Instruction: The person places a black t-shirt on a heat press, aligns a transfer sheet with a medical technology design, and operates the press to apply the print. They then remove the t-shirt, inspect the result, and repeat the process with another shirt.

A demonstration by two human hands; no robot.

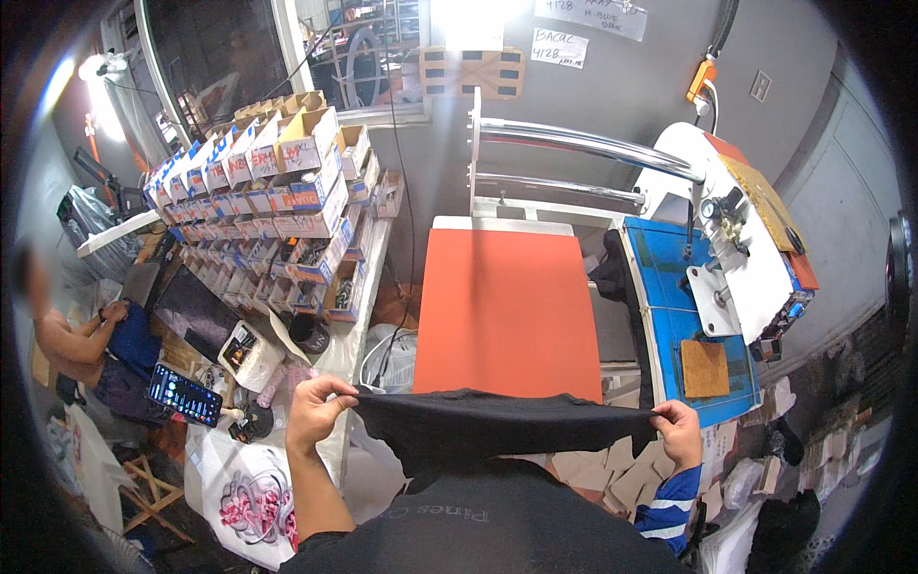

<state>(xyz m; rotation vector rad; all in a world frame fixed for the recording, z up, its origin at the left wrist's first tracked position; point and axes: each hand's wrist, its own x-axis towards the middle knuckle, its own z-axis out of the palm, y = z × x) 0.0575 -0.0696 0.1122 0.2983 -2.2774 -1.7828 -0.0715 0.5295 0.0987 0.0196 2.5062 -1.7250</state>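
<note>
Plainly, black cloth (497, 423) between left grip (314, 409) and right grip (681, 434), both pinched onto it

black cloth (507, 423) finished matt, orange platen (502, 316) surfaced smooth and matt, rails (583, 140) polished to glossy metal, boxes (308, 153) made of cardboard

A black shirt (459, 543) fills six o'clock, faint grey lettering (430, 518) curving across its chest. Toward seven, its short sleeve (323, 549) leaves the left forearm (317, 488) bare, the left hand (314, 411) ungloved. Between four and five, a blue sleeve (666, 518) with pale bands reaches near the right hand (678, 436), also ungloved.
</note>
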